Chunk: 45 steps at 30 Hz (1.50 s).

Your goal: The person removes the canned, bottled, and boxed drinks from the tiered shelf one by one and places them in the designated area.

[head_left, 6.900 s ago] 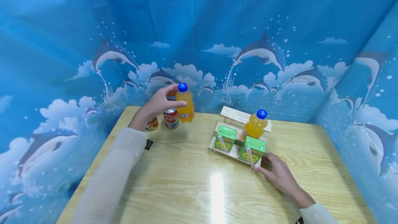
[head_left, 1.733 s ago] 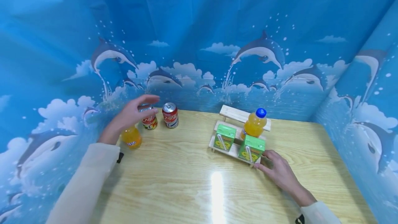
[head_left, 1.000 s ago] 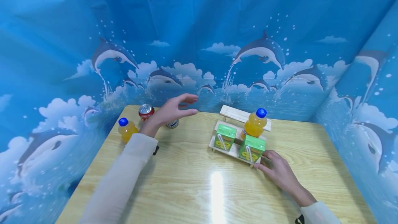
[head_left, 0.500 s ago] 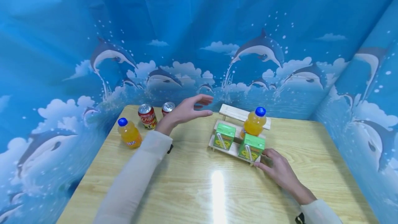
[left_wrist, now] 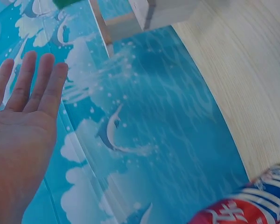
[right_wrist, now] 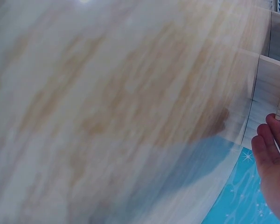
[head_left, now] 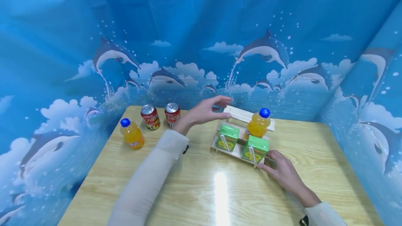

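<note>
In the head view, a small tiered wooden shelf (head_left: pixel 237 113) stands right of the table's middle. Two green juice boxes (head_left: pixel 228 137) with straws sit on its lower front tier. Behind them an orange soda bottle (head_left: pixel 259 123) with a blue cap stands on the middle tier; the top tier is bare. My left hand (head_left: pixel 205 111) is in the air by the top tier's left end, holding nothing; the left wrist view shows its fingers (left_wrist: pixel 49 88) extended. My right hand (head_left: pixel 282 172) holds the shelf's front right corner, thumb in front; the right wrist view shows fingertips (right_wrist: pixel 273 116) against its edge.
At the back left of the table (head_left: pixel 176 184) stand two red soda cans, one colourful (head_left: pixel 150 118) and one (head_left: pixel 172 114) partly behind my left wrist. A second orange soda bottle (head_left: pixel 132 135) stands in front of them. A dolphin-print curtain (head_left: pixel 201 44) closes off the back and sides.
Earlier my left hand carried an orange soda bottle; that bottle now stands at the table's left. The empty left hand has since moved right, past the cans, to the shelf. My right hand stayed put.
</note>
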### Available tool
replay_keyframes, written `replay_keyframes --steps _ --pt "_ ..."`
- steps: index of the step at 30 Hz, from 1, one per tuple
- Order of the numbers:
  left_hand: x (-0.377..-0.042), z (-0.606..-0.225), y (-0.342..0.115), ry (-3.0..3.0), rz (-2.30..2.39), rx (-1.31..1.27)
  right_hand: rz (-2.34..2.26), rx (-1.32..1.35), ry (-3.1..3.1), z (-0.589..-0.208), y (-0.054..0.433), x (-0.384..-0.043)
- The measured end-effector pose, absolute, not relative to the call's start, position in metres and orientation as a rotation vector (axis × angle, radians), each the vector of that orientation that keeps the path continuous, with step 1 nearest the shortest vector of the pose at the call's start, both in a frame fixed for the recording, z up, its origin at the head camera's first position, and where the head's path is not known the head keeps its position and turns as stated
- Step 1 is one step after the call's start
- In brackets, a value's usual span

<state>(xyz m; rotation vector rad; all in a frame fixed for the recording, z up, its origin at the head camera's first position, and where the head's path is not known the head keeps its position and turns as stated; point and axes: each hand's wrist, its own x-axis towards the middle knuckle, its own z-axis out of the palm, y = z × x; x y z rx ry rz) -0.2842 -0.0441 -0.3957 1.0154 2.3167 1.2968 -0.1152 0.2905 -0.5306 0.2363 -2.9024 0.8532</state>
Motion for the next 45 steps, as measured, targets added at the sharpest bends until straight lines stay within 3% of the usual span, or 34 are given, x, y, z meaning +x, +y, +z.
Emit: replay_keyframes --steps 45 --pt "-0.266 -0.390 0.052 2.153 1.173 1.154 0.865 0.313 -2.837 -0.532 0.292 -0.115"
